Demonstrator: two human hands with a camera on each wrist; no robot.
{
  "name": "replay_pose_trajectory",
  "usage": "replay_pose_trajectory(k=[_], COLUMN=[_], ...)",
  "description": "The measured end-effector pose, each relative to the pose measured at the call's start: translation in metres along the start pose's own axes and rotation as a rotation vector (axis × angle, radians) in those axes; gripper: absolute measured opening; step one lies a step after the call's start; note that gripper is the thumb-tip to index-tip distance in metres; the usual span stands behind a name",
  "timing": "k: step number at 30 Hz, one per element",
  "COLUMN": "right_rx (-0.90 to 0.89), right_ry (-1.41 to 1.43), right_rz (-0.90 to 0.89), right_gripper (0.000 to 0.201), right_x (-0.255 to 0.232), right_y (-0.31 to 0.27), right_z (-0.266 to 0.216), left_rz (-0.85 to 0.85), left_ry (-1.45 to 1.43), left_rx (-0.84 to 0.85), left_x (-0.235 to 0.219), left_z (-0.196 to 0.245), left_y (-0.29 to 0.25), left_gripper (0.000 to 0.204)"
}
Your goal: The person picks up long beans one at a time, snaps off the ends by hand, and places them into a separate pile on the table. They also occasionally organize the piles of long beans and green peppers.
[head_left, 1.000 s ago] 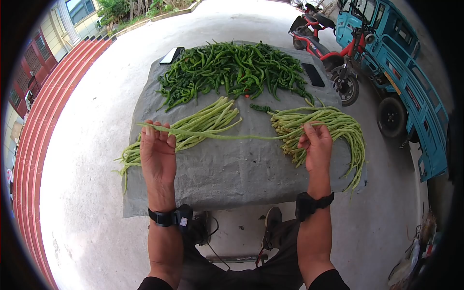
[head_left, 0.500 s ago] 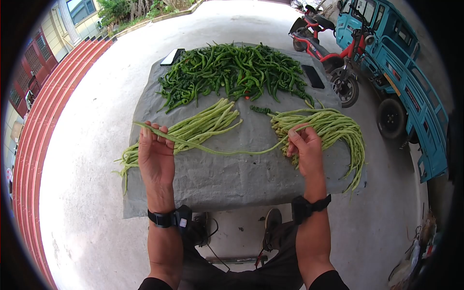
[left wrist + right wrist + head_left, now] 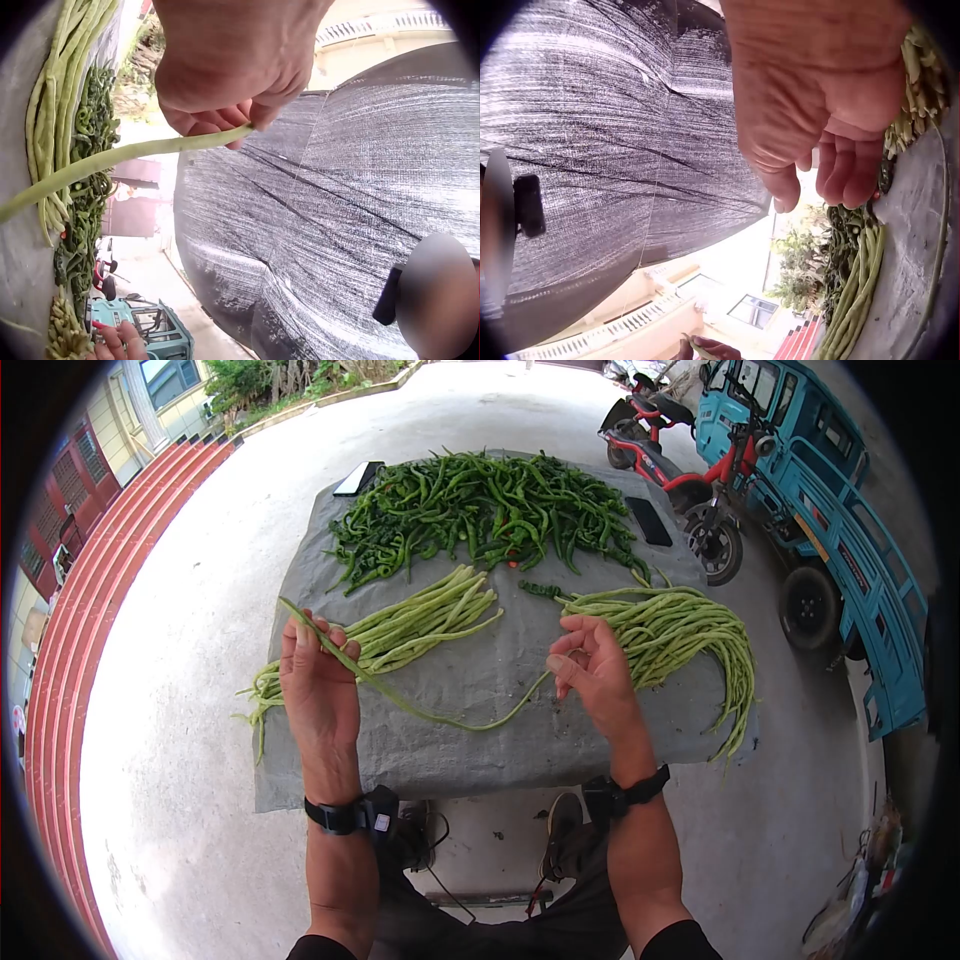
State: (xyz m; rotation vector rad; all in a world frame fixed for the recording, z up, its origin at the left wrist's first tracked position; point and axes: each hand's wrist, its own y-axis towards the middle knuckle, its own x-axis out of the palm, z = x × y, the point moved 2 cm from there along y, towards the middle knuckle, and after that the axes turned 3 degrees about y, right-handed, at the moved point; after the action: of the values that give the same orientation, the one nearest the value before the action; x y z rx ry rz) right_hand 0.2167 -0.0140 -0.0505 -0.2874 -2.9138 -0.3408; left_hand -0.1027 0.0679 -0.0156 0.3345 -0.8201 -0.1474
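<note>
My left hand (image 3: pixel 322 685) pinches a long green bean (image 3: pixel 470 726) near one end between thumb and fingers. In the left wrist view the bean (image 3: pixel 112 156) runs from those fingertips down towards the sheet. From there it sags across the front and curves up near my right hand (image 3: pixel 600 675). That hand's thumb and fingers are parted, with nothing between them in the right wrist view, where the bean (image 3: pixel 939 225) hangs off to one side. Behind the left hand lies a bundle of long beans (image 3: pixel 430 616); a larger bundle (image 3: pixel 690 622) lies beyond the right.
A grey sheet (image 3: pixel 450 760) covers the table. At its back are a heap of green peppers (image 3: pixel 480 505), a white phone-like slab (image 3: pixel 353 480) and a dark phone (image 3: pixel 650 521). A red electric bike (image 3: pixel 690 480) and blue three-wheeler (image 3: pixel 850 540) stand to the right.
My right hand has moved left and nearer, off the right bundle, and its fingers have parted from the bean. The bean sags lower; the left hand barely shifts.
</note>
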Motion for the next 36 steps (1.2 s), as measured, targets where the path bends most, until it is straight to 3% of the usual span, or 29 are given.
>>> replay_pose_trajectory(k=[4,10,13,16,25,32,36], right_rx=[-0.078,0.016,0.025,-0.018,0.0,-0.062,-0.075], right_ry=[0.071,0.102,0.189,0.228,0.334,0.232,0.208], right_rz=[0.039,-0.21,-0.281,-0.339,-0.371,-0.288,-0.234], right_gripper=[0.036,0.025,0.03,0.038,0.039,0.022,0.013], right_x=[0.004,0.022,0.037,0.044,0.054,0.055,0.049], right_y=[0.0,-0.005,-0.011,-0.012,-0.017,-0.017,-0.015], right_z=[-0.004,0.011,0.005,0.001,-0.007,0.0,0.003], left_rz=[-0.034,-0.134,-0.156,-0.293,-0.423,-0.439,-0.479], left_ry=[0.076,0.298,0.348,0.572,0.909,1.02,1.048], left_rx=[0.039,0.064,0.057,0.128,0.161,0.194,0.122], left_x=[0.006,0.031,0.046,0.055,0.081,0.088,0.086], left_z=[0.001,-0.014,-0.026,-0.031,-0.042,-0.047,-0.051], left_y=[-0.001,-0.015,-0.025,-0.029,-0.044,-0.049,-0.048], left_gripper=[0.017,0.017,0.018,0.021,0.024,0.023,0.023])
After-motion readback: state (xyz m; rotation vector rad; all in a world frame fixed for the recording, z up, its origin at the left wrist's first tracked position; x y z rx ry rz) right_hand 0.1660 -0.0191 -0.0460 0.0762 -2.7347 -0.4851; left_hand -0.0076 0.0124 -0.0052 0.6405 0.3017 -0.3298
